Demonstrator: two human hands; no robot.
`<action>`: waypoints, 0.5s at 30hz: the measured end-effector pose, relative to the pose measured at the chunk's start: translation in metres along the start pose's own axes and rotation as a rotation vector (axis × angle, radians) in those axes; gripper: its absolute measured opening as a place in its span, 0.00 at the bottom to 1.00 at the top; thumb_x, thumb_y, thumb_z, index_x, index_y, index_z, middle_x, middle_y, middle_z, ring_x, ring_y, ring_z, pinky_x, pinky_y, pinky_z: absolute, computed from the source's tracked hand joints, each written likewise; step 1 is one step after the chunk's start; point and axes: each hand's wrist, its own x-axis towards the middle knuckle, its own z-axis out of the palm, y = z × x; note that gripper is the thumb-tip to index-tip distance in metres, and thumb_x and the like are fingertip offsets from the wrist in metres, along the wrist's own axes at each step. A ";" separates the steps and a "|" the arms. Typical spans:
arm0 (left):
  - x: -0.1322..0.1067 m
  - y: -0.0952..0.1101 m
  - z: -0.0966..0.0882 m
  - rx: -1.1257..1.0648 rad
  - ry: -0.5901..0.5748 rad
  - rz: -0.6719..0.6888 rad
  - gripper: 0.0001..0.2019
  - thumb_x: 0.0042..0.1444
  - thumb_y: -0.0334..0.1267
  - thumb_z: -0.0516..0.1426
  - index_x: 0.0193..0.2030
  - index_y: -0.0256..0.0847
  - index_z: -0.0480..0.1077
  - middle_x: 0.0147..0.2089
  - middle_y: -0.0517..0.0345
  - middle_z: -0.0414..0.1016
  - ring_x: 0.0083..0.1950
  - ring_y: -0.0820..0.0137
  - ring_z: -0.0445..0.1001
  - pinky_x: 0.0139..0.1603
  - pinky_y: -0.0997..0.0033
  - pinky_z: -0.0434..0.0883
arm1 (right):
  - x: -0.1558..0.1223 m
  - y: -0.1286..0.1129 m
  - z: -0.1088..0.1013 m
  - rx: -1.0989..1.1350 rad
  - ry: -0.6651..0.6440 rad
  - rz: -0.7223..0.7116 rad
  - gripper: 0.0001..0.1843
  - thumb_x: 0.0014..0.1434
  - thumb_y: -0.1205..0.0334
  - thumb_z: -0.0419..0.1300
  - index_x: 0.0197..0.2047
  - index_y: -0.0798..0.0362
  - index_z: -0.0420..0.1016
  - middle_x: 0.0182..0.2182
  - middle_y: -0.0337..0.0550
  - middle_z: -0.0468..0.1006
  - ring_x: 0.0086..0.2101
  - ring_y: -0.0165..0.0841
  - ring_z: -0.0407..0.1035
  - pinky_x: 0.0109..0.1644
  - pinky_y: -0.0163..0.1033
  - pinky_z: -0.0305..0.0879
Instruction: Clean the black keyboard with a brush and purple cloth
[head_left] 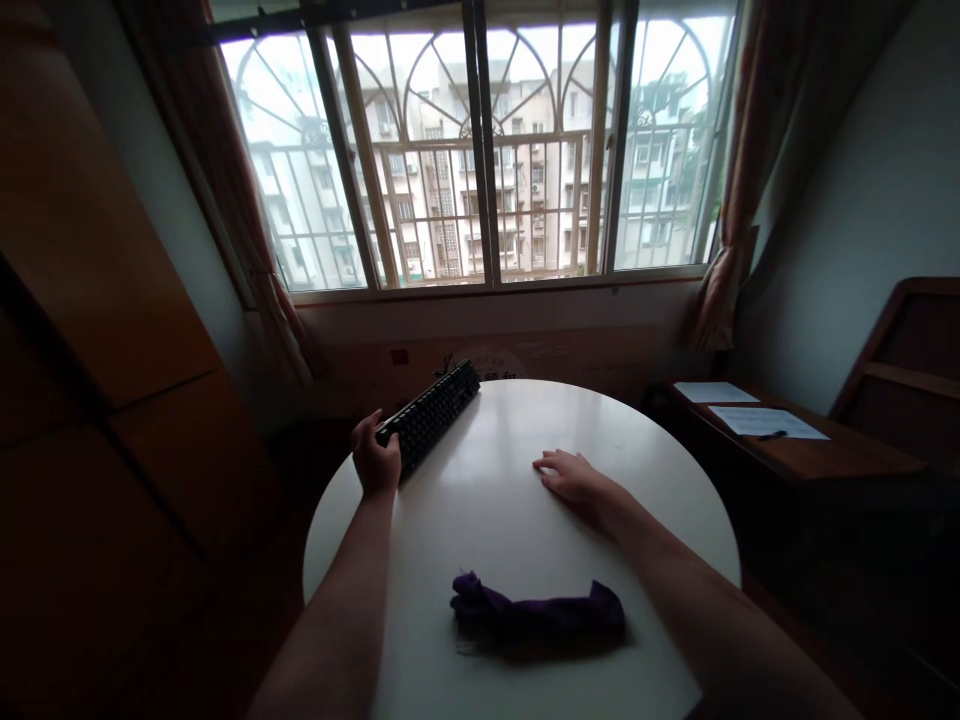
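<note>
Gripping keyboard (431, 415) end — left hand (375, 462) fingers closed | long axis toward window (480, 150) | right hand (570, 478) flat, empty

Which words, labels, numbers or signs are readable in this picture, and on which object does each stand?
No text is readable.
On the cardboard panel under the window: dark printed characters and a red mark, too blurred to read.
On the papers on the side desk: print too small to read.
On the keyboard in the left hand: key legends too dark to read.
</note>
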 end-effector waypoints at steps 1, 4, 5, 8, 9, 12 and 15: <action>-0.003 0.007 0.004 -0.011 -0.036 0.026 0.25 0.54 0.32 0.54 0.60 0.40 0.62 0.59 0.47 0.65 0.56 0.62 0.70 0.61 0.62 0.65 | 0.000 0.000 0.000 -0.001 -0.003 -0.002 0.24 0.61 0.55 0.52 0.61 0.41 0.67 0.67 0.45 0.57 0.66 0.50 0.46 0.64 0.65 0.37; -0.012 0.025 0.014 -0.070 -0.182 0.028 0.28 0.53 0.30 0.55 0.62 0.43 0.60 0.54 0.52 0.72 0.55 0.63 0.71 0.59 0.64 0.67 | 0.000 0.000 -0.001 -0.003 -0.003 -0.013 0.24 0.61 0.56 0.52 0.61 0.41 0.67 0.66 0.45 0.57 0.66 0.50 0.46 0.64 0.65 0.37; -0.016 0.029 0.017 -0.090 -0.253 0.027 0.29 0.52 0.30 0.55 0.62 0.43 0.61 0.53 0.54 0.73 0.54 0.64 0.72 0.58 0.65 0.68 | 0.000 0.000 -0.001 -0.005 -0.002 -0.013 0.24 0.61 0.56 0.52 0.61 0.41 0.67 0.67 0.45 0.57 0.65 0.51 0.46 0.64 0.65 0.38; -0.023 0.036 0.024 -0.115 -0.415 0.055 0.26 0.50 0.29 0.55 0.58 0.44 0.66 0.52 0.58 0.76 0.53 0.65 0.74 0.58 0.68 0.68 | -0.001 -0.002 -0.002 -0.009 0.002 -0.011 0.25 0.61 0.57 0.52 0.61 0.42 0.67 0.66 0.47 0.57 0.65 0.51 0.46 0.64 0.66 0.38; -0.024 0.036 0.025 -0.119 -0.440 0.071 0.25 0.50 0.29 0.55 0.57 0.44 0.67 0.52 0.59 0.76 0.53 0.66 0.74 0.58 0.68 0.68 | -0.001 -0.003 -0.002 -0.007 0.005 -0.012 0.25 0.61 0.57 0.52 0.61 0.42 0.67 0.66 0.47 0.57 0.65 0.51 0.46 0.64 0.66 0.38; -0.025 0.033 0.027 -0.130 -0.462 0.072 0.24 0.51 0.32 0.56 0.57 0.43 0.67 0.52 0.58 0.76 0.52 0.66 0.75 0.57 0.70 0.69 | -0.003 -0.005 -0.004 0.003 0.007 -0.013 0.25 0.61 0.57 0.52 0.61 0.42 0.67 0.66 0.47 0.57 0.66 0.50 0.46 0.65 0.65 0.37; -0.025 0.027 0.027 -0.113 -0.479 -0.010 0.22 0.53 0.41 0.58 0.55 0.42 0.69 0.49 0.56 0.78 0.49 0.65 0.76 0.53 0.69 0.71 | -0.004 -0.006 -0.004 0.010 0.005 -0.002 0.25 0.61 0.57 0.52 0.61 0.42 0.68 0.66 0.47 0.57 0.66 0.50 0.46 0.65 0.65 0.36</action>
